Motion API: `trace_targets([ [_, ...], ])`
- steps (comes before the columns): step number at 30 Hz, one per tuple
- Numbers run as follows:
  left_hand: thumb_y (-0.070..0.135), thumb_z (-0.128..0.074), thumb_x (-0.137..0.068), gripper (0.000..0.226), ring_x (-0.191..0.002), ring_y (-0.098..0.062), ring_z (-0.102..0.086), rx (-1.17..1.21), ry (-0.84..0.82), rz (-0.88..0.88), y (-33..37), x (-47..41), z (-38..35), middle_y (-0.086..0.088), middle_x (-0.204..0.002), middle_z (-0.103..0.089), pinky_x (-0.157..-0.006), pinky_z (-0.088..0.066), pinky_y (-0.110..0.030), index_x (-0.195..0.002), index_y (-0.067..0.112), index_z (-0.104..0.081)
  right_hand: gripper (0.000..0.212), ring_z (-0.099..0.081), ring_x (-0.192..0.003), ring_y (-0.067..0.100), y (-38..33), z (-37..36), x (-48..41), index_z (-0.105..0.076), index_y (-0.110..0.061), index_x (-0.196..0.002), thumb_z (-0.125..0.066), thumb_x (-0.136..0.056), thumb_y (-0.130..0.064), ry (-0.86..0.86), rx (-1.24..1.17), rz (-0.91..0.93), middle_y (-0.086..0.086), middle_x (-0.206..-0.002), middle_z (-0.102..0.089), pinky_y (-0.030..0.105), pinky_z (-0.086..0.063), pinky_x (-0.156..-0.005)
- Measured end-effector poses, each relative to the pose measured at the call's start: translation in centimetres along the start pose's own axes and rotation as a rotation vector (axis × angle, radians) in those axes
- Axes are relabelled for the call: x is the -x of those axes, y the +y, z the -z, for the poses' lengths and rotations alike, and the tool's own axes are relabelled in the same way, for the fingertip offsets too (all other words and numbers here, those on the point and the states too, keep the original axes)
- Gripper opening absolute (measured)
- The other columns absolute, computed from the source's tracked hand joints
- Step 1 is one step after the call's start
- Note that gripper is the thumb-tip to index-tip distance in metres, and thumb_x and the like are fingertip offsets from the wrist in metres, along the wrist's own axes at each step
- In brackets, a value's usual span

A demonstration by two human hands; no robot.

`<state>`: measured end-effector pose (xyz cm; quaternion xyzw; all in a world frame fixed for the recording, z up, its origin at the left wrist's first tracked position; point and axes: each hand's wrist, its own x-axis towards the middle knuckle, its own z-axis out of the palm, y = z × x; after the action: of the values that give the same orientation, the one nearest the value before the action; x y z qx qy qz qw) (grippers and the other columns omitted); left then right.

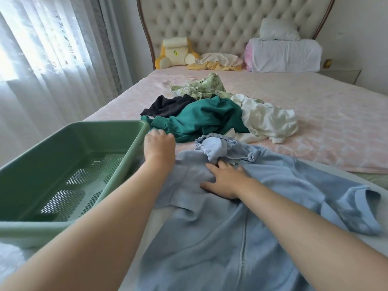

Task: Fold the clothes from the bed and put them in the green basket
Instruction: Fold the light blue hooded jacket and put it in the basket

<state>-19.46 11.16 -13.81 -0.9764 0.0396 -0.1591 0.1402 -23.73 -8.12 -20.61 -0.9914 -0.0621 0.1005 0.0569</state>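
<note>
at the near left stands the green plastic basket [84, 124] with a perforated bottom, on the bed edge and just beside the work place, so that a folded piece can go in with a short move. no cloth shows inside it, so the task looks to be at its beginning.

just right of the basket's far corner is the left hand [159, 148]. its fingers are bent downward where the far left corner of the light blue zip-up garment [231, 227] meets the teal garment [205, 118]. i cannot tell which cloth it takes, or if it pinches at all.

the light blue zip-up garment lies spread in the near middle, front up, one short sleeve out to the right. i think it is being made flat before the first fold.

the right hand [224, 181] rests on its chest, fingers straight and spread, pressing the fabric so it does not slide.

farther away, in the middle of the pink bed sheet [315, 101], the other clothes wait in a loose heap: black cloth [168, 106], the teal garment, leaf-printed green cloth [201, 87], and white cloth [266, 120] at the right.
</note>
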Motion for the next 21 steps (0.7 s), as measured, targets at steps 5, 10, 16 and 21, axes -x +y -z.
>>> trace_targets([
  [5, 0.032, -0.053, -0.095, 0.033, -0.125, -0.030, -0.047, 0.522, -0.250, -0.316, 3.2, 2.0, -3.7, -0.007, -0.130, -0.051, -0.104, -0.039, -0.038, -0.125, 0.019, -0.061, 0.037, -0.044, -0.126, 0.031, -0.3, 0.2, -0.2, -0.056, -0.024, -0.130, -0.045, -0.096, -0.035, 0.357, 0.002, -0.067, 0.010, -0.131, -0.042, 0.041, -0.038, -0.102],
  [10, 0.082, -0.024, -0.087, 0.084, -0.153, -0.019, 0.006, 0.369, -0.566, -0.280, 4.2, 3.0, -6.0, 0.008, -0.166, 0.005, -0.120, 0.001, -0.056, -0.157, 0.040, -0.006, 0.068, -0.010, -0.150, 0.034, 0.5, -0.8, -0.6, -0.024, -0.033, -0.156, -0.035, -0.095, -0.063, 0.072, -0.003, -0.164, 0.013, -0.160, -0.016, 0.059, -0.020, -0.114],
  [16, 0.080, -0.020, -0.089, 0.081, -0.153, -0.024, 0.006, 0.277, -0.586, -0.234, 3.6, 1.8, -5.9, 0.004, -0.166, 0.009, -0.118, -0.004, -0.060, -0.157, 0.040, -0.002, 0.076, 0.003, -0.155, 0.026, 1.9, 0.1, -0.6, -0.009, -0.038, -0.160, -0.039, -0.096, -0.066, -0.025, -0.085, -0.048, 0.006, -0.169, 0.000, 0.054, -0.005, -0.122],
  [21, 0.054, -0.045, -0.096, 0.061, -0.144, -0.028, -0.027, 0.326, -0.253, -0.285, 2.9, 4.4, -4.5, -0.004, -0.160, -0.027, -0.113, -0.027, -0.047, -0.151, 0.029, -0.034, 0.063, -0.023, -0.148, 0.025, 1.6, 0.8, 2.3, -0.035, -0.031, -0.153, -0.053, -0.096, -0.050, 0.140, -0.118, 0.055, 0.003, -0.160, -0.026, 0.044, -0.021, -0.119],
])
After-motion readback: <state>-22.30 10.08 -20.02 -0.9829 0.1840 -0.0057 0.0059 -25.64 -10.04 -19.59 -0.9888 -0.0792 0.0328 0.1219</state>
